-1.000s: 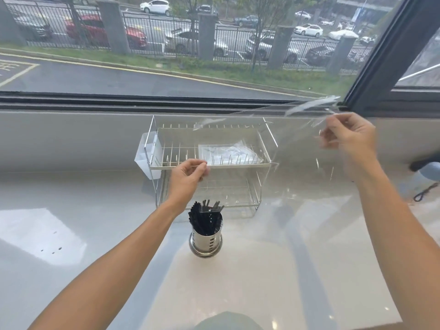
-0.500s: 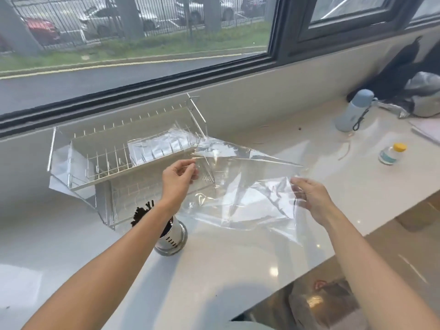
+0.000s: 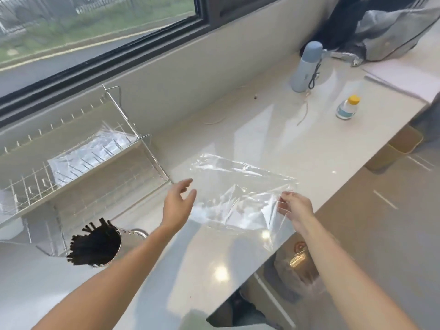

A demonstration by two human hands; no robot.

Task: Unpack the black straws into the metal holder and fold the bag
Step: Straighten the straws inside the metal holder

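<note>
Seen from the head camera: a pale glossy counter (image 3: 238,270) under a window. Lying across its middle, a clear plastic bag (image 3: 238,186), crumpled and partly flattened, with its near right edge hanging a little over the counter's front edge. Pinched at that right edge between thumb and fingers of the right hand (image 3: 295,208), so closed on the bag. Spread open, with fingers apart and palm turned toward the bag, the left hand (image 3: 178,201); placed at the bag's left edge, but whether touching the plastic or just beside it could not be told. Nothing gripped by the left hand. Packed into a metal holder (image 3: 119,244) at the lower left, a dense bundle of black straws (image 3: 92,244), their ends sticking out toward the camera; holder partly hidden behind the left forearm and well apart from the bag. Behind the holder, a wire rack (image 3: 133,129) with 2 levels, and on its upper level another sheet of clear plastic (image 3: 90,156). Farther right on the counter, a light blue bottle (image 3: 307,67) standing upright with a dark cord on it, and near it a small bottle (image 3: 347,108) with a yellow cap. In the far right corner, a grey bag (image 3: 390,32) beside the wall.
</note>
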